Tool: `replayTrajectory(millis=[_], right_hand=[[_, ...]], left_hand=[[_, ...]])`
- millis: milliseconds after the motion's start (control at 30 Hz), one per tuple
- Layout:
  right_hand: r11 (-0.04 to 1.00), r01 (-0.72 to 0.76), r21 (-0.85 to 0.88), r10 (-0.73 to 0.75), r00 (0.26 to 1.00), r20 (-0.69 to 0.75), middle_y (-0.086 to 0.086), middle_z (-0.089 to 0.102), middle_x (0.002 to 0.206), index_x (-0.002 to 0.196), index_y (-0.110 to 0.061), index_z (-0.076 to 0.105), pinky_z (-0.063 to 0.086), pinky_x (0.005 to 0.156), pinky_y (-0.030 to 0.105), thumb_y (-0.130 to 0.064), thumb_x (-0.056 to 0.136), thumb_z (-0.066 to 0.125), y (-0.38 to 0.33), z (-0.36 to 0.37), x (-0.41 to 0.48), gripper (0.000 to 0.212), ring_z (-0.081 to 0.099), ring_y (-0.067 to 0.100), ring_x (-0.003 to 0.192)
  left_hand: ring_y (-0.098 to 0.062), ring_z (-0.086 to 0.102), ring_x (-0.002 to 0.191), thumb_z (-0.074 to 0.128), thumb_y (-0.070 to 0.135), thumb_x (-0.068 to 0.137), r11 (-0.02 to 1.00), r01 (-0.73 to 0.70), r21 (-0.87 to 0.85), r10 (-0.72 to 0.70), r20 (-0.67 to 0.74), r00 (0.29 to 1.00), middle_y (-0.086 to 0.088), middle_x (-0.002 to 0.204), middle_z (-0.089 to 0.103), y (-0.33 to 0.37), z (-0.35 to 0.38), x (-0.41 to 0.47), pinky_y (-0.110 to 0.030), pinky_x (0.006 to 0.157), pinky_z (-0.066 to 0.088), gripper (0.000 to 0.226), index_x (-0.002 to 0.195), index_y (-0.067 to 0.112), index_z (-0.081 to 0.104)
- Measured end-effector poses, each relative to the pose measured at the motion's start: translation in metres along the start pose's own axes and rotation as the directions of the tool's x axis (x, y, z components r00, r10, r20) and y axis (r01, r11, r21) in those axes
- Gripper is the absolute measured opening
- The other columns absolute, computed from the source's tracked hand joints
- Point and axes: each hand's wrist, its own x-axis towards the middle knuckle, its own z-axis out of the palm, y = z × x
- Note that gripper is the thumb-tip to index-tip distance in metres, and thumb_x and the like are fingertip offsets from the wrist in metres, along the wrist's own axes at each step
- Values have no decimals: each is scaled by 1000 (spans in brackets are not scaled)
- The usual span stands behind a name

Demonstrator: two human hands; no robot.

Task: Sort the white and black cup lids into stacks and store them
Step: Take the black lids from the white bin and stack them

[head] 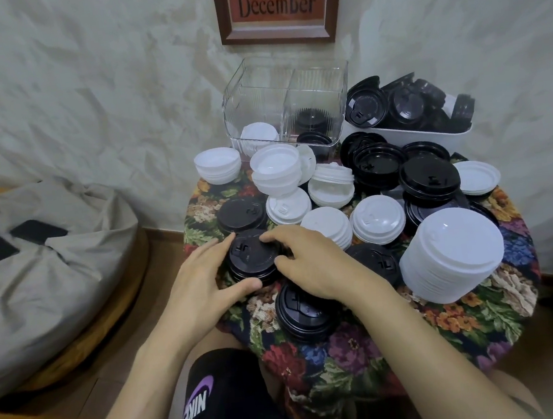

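We find the black lid stack [251,258] at the near-left edge of the worktop [353,348], left hand [201,283] and right hand [312,267] both cupping it, fingers [216,248] curled round its rim. Best to square the lids, squeeze evenly, lift level toward the clear box [287,104], black side

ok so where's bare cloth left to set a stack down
Best bare patch: near edge of the tablecloth, between the near black stack and the tall white stack. Middle and back, up to the clear bin, are crowded.
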Motion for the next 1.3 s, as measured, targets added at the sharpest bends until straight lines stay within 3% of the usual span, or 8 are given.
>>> replayTrajectory(millis=[133,233,400,633,800,967,1100,1300], right_hand=[[1000,-1,31,1,1000,-8,-12,49,155,150,-31,51,38,113,31,-21,105,52,3,-2,-1,46,46,12,140],[998,-11,68,15,999,-52,-10,56,147,147,-31,54,41,111,33,-24,105,51,6,-6,-8,43,52,11,135],[997,-21,80,27,997,-78,-11,62,139,146,-33,56,43,104,28,-26,109,45,13,-11,-23,39,55,8,128],[979,-35,202,70,982,-173,-15,69,126,136,-41,60,49,103,32,-29,107,48,22,-11,-33,34,61,4,116],[974,-47,220,86,981,-174,-18,67,125,136,-39,61,49,105,35,-30,106,51,26,-10,-34,33,62,1,113],[968,-47,245,92,980,-176,-19,69,121,133,-40,63,51,102,37,-30,104,52,28,-7,-34,33,63,-1,107],[966,-50,252,99,978,-184,-20,69,122,133,-41,63,50,104,35,-32,104,52,32,-6,-34,32,62,-2,112],[969,-47,244,89,983,-163,-21,66,130,135,-41,62,48,104,29,-33,105,52,28,-6,-32,33,60,-2,117]], left_hand=[[-9,44,136,57,93,70,999,-31,30,29,63,998,14,145,54,-8,-3,6,-42,116,38,106,155,30,46],[-4,39,140,48,99,67,1000,11,-18,-10,46,999,18,151,47,-7,-10,9,-37,118,34,110,156,33,44],[-8,60,122,60,55,97,991,61,-121,-78,-145,986,12,136,63,-3,-17,42,-46,107,49,54,145,31,59],[-22,49,142,72,70,81,992,108,72,-109,9,994,0,153,55,11,-12,92,-39,115,38,89,152,20,53],[-24,45,145,74,69,78,984,124,124,-127,12,992,-1,157,51,9,-12,95,-41,116,36,92,154,22,50],[-29,57,131,68,68,86,979,132,153,-115,-115,987,-6,143,64,16,-18,84,-41,98,45,77,147,22,58],[-22,62,124,64,74,85,992,111,58,-97,-203,974,1,137,68,27,-25,56,-36,93,45,71,140,30,64],[-7,46,139,53,87,76,996,-18,87,20,-16,1000,17,151,52,26,-2,15,-27,110,35,91,150,35,52]])
